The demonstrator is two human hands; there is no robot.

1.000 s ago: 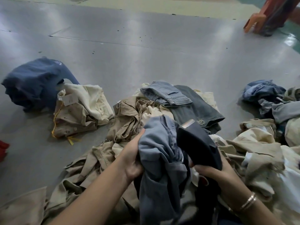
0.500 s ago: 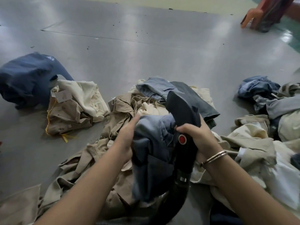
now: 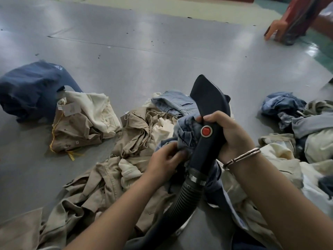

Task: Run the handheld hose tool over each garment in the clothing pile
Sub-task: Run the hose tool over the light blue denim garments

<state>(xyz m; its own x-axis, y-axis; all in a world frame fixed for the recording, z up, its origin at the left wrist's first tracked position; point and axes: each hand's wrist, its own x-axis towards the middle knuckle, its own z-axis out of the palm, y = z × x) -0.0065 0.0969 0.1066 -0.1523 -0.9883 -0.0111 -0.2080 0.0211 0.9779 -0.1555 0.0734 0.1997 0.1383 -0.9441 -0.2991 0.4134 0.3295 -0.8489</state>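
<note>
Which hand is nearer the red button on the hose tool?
Right. The right hand grips the handle beside the red button; the left hand is lower left, pinching denim.

Glossy grey floor (image 3: 162, 51) reflects light; an orange chair leg (image 3: 274, 30) stands far right.

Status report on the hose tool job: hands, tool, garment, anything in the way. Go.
Right hand grips hose tool. Left hand fingers pinch blue denim garment beside tool. Khaki clothing pile underneath; nothing blocking.
</note>
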